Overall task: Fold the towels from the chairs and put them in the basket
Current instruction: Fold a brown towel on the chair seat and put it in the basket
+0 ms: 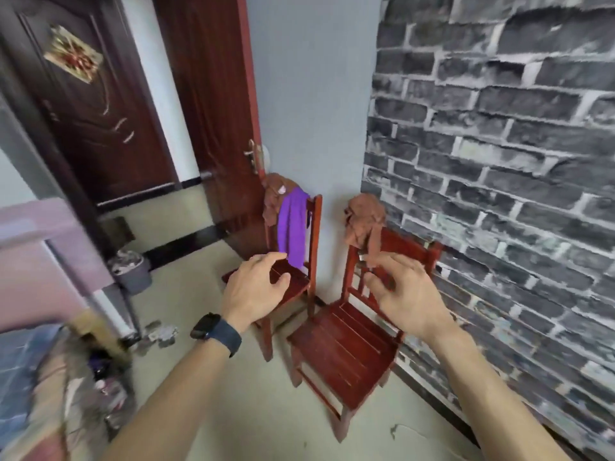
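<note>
Hands first: my left hand [256,287] and right hand [404,294] are stretched forward, fingers loosely spread, neither holding anything. Just past them, a brown towel [364,224] drapes the near chair [342,347]; a purple towel [293,227] and a second brown towel [273,201] hang on the far chair [315,234]. No basket shows. I judge everything is left to do.

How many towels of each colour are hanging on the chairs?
Brown towels: 2
Purple towel: 1
Total: 3 towels
</note>
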The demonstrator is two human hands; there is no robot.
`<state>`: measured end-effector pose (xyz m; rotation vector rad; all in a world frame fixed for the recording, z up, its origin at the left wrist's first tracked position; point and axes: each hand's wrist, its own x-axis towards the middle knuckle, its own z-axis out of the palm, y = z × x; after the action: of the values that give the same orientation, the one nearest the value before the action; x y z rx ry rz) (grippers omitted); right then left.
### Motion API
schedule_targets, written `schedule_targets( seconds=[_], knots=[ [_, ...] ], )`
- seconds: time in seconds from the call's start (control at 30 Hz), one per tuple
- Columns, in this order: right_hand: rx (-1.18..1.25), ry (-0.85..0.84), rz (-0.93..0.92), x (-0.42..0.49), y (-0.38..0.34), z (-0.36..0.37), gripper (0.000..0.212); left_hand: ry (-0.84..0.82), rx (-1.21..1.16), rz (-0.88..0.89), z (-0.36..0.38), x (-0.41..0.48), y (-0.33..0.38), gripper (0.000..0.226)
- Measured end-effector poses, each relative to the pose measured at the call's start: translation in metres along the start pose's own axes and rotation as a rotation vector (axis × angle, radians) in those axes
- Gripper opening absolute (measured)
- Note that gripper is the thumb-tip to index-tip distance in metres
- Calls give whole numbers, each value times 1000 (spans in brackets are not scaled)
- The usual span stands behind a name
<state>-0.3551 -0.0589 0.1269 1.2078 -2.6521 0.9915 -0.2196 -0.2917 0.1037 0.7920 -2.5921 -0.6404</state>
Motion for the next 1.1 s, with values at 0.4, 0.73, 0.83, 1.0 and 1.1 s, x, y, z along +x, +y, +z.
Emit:
schedule_targets(
  seconds=[0.4,0.73,0.83,1.0,1.1],
  knots=[
    [37,-125,-181,238,-7,101,39,92,55,-112,-21,194,-86,52],
    [61,-207,-207,416,22,176,43,98,106,-154,-14,336,-128,51],
    [61,-232,-173,457,35,209,45,66,117,-139,0,379,-154,51],
    [4,-233,-85,528,59,272,44,-20,110,-98,34,476,-208,51],
    [-69,-224,21,578,78,321,47,-84,68,-60,59,556,-248,51]
  ],
)
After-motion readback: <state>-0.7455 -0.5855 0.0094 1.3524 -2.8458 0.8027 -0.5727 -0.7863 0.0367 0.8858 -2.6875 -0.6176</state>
